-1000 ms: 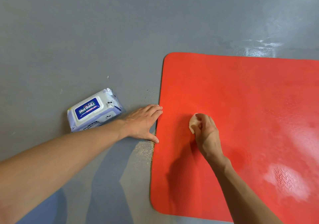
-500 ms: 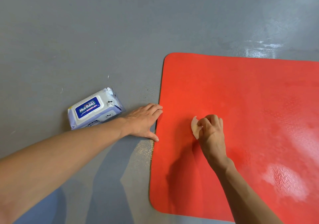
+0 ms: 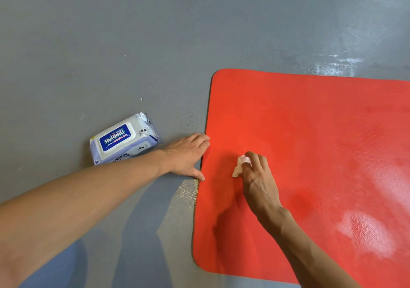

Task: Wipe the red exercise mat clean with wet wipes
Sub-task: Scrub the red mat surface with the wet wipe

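The red exercise mat (image 3: 310,143) lies flat on the grey floor and fills the right half of the view. My right hand (image 3: 258,176) presses a small crumpled white wet wipe (image 3: 240,165) onto the mat near its left edge, fingers curled over the wipe. My left hand (image 3: 188,154) lies flat on the floor with straight fingers, its fingertips and thumb touching the mat's left edge. A pack of wet wipes (image 3: 123,140), white and lilac with a blue label, lies on the floor just left of my left wrist, lid shut.
Grey floor (image 3: 111,43) surrounds the mat on the far, left and near sides. A shiny glare patch (image 3: 366,234) shows on the mat at the lower right. A gritty speckled patch (image 3: 188,194) sits on the floor by the mat's left edge.
My right hand has slid the wipe a little toward me and to the right over the mat. The left hand and the pack have stayed put.
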`<action>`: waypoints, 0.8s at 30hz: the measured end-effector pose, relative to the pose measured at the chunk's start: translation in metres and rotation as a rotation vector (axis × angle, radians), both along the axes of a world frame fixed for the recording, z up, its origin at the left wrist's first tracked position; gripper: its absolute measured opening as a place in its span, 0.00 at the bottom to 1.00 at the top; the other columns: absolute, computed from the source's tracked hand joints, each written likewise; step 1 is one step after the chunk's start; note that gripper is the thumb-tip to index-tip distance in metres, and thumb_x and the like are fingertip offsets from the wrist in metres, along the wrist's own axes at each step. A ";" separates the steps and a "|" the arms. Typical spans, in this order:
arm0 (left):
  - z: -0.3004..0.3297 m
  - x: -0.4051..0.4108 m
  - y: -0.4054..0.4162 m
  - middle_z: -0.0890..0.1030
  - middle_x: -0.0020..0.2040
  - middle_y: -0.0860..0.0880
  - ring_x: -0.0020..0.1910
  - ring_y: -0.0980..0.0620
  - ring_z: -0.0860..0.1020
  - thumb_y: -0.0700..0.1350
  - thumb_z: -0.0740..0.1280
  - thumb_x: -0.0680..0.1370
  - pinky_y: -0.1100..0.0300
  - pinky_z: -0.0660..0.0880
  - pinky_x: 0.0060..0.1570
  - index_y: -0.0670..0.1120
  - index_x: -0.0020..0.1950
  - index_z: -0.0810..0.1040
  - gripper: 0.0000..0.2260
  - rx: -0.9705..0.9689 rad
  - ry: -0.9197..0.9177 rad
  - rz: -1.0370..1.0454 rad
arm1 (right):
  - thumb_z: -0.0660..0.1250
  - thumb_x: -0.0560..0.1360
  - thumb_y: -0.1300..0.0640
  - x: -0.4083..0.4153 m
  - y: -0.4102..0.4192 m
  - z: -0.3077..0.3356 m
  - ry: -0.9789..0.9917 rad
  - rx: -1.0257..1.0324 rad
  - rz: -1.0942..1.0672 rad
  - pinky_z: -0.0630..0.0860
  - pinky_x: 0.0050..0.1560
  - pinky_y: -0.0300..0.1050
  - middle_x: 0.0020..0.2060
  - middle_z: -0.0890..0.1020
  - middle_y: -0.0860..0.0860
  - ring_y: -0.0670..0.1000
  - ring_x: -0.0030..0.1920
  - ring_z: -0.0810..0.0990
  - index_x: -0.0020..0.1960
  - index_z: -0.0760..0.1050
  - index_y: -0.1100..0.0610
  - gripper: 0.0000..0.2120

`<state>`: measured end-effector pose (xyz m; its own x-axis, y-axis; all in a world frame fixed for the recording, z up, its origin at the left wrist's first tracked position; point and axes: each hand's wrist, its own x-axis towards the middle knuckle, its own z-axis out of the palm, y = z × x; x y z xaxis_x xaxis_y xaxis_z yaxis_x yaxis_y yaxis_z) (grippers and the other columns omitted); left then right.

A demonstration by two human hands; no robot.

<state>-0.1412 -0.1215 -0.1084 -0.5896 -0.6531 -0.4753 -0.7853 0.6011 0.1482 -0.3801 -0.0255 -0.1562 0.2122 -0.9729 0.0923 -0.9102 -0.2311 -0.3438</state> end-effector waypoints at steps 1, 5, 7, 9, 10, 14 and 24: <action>0.000 0.000 0.000 0.54 0.83 0.45 0.82 0.46 0.54 0.70 0.73 0.71 0.53 0.56 0.81 0.41 0.83 0.57 0.52 0.000 -0.001 -0.002 | 0.66 0.74 0.74 0.000 0.001 -0.002 -0.007 0.010 0.057 0.78 0.53 0.49 0.59 0.76 0.56 0.58 0.54 0.74 0.48 0.79 0.59 0.12; -0.003 0.001 -0.001 0.54 0.83 0.45 0.82 0.46 0.54 0.70 0.73 0.71 0.51 0.57 0.81 0.41 0.83 0.56 0.52 -0.001 -0.009 -0.005 | 0.65 0.73 0.75 -0.003 0.006 -0.007 -0.062 0.016 0.147 0.79 0.53 0.49 0.56 0.78 0.55 0.57 0.51 0.77 0.50 0.78 0.58 0.15; -0.003 0.001 -0.001 0.54 0.83 0.45 0.82 0.46 0.53 0.70 0.73 0.72 0.51 0.56 0.81 0.41 0.83 0.56 0.52 -0.003 -0.014 -0.008 | 0.68 0.73 0.73 -0.004 0.011 -0.008 -0.077 0.011 0.136 0.78 0.53 0.48 0.56 0.78 0.54 0.57 0.50 0.75 0.53 0.78 0.54 0.17; -0.003 0.001 -0.001 0.54 0.83 0.45 0.82 0.46 0.53 0.70 0.72 0.72 0.52 0.56 0.81 0.41 0.83 0.56 0.52 -0.010 -0.015 -0.016 | 0.70 0.71 0.71 -0.003 0.015 -0.007 -0.023 -0.005 0.126 0.78 0.52 0.49 0.58 0.78 0.57 0.59 0.50 0.75 0.57 0.79 0.51 0.20; -0.003 0.001 -0.001 0.54 0.83 0.45 0.82 0.46 0.53 0.70 0.72 0.73 0.52 0.56 0.81 0.41 0.83 0.56 0.52 -0.014 -0.014 -0.019 | 0.69 0.71 0.70 -0.003 0.016 -0.006 0.002 -0.020 0.126 0.79 0.53 0.50 0.59 0.78 0.59 0.60 0.51 0.76 0.58 0.79 0.51 0.21; -0.004 0.002 0.000 0.52 0.84 0.44 0.83 0.46 0.52 0.70 0.72 0.73 0.51 0.56 0.81 0.40 0.84 0.53 0.53 -0.019 -0.025 -0.024 | 0.54 0.70 0.64 -0.002 0.024 -0.003 0.051 -0.033 0.195 0.79 0.58 0.57 0.64 0.77 0.64 0.65 0.58 0.77 0.65 0.79 0.56 0.27; -0.005 0.008 0.009 0.49 0.85 0.44 0.84 0.46 0.50 0.70 0.69 0.75 0.54 0.52 0.81 0.41 0.85 0.51 0.51 -0.042 -0.005 -0.011 | 0.68 0.76 0.65 -0.016 0.021 -0.021 -0.071 -0.145 0.059 0.72 0.55 0.48 0.61 0.82 0.50 0.57 0.60 0.80 0.66 0.81 0.53 0.20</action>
